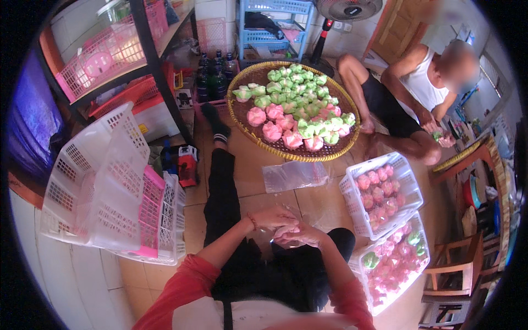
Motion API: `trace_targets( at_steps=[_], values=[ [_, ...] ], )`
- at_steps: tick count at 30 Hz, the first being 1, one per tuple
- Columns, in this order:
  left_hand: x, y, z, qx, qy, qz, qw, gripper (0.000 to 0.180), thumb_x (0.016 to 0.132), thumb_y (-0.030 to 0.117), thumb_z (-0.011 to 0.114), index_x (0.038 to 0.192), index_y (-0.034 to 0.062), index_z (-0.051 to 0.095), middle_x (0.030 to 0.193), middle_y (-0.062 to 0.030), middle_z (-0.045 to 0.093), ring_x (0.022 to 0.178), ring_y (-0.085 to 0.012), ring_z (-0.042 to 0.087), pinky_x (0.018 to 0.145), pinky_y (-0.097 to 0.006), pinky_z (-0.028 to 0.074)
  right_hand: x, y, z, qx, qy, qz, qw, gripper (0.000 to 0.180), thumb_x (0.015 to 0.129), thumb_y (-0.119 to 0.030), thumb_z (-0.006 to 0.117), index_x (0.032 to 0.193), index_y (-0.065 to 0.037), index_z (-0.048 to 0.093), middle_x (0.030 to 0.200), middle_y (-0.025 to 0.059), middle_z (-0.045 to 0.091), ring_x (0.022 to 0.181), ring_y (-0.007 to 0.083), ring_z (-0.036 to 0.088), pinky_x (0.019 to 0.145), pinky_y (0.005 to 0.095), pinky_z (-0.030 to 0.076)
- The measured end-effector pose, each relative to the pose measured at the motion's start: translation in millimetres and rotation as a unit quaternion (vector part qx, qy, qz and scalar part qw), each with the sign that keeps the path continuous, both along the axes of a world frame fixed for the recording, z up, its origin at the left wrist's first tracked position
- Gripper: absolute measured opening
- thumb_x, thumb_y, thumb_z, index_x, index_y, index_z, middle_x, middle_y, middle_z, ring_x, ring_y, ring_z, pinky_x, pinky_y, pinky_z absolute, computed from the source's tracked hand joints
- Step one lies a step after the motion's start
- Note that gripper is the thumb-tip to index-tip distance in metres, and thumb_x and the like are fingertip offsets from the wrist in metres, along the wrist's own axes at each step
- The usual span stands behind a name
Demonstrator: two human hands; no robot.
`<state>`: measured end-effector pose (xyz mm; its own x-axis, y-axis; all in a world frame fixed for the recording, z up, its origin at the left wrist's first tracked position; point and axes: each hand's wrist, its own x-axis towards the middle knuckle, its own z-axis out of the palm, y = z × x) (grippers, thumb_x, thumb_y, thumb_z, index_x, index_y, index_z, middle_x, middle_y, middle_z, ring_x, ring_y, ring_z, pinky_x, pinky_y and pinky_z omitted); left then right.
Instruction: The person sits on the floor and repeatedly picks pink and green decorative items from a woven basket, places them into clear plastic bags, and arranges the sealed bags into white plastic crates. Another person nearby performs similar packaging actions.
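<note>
Nearest me: left hand [276, 216] laid against right hand [303, 234], both over the seated person's lap, fingers curled in. Grip looks narrow on each side; can't tell what, if anything, it holds (fingers cover it). Clear plastic bag [295, 175] lies flat on the tiled floor [250, 192] just beyond the hands, short of the woven basket; long axis roughly left to right, can't tell which end is its mouth.

Right of the hands, two white crates. Nearer crate [402, 281]: mostly pink flower-shaped pieces, shiny, a few green ones at the sides. Farther crate [357, 216], just beside it: pink pieces in rows (all pink, as far as shows). Left: white perforated crates [88, 192] standing tilted, pink crate [149, 212] among them.

Farther: round woven basket [252, 75], yellow rim, green pieces [297, 82] over most of it, pink pieces [273, 132] mainly along the near side. Co-worker [407, 104] sits right of it, something small and green in hand (too small to name). Behind: dark bottles [212, 82] standing together, blue rack [275, 37], fan [347, 8].
</note>
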<state>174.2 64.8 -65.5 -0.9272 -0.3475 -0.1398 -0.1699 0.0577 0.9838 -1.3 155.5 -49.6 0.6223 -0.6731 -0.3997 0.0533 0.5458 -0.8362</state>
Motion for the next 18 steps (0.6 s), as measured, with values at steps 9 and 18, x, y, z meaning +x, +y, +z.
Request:
trace_targets(
  at_steps=[9,18],
  values=[
    [35,-33,5,0.061,0.098,0.27,0.956,0.063,0.095,0.052,0.05,0.14,0.0096,0.041,0.137,-0.0109,0.047,0.128,-0.0182,0.041,0.104,-0.037,0.037,11,-29,39,-0.102,0.149,-0.063,0.982,0.062,0.086,-0.033,0.071,0.135,-0.004,0.047,0.124,0.0094,0.06,0.113,0.0176,0.056,0.098,0.0343,0.044],
    [72,-48,11,0.504,0.361,0.385,0.683,0.047,0.094,0.046,0.053,0.125,0.0113,0.05,0.113,-0.0083,0.059,0.108,-0.0301,0.057,0.091,-0.047,0.048,118,-90,66,-0.536,0.335,-0.068,0.771,0.065,0.083,-0.036,0.07,0.135,-0.005,0.046,0.134,0.0206,0.05,0.126,0.036,0.046,0.105,0.0459,0.038]
  ],
)
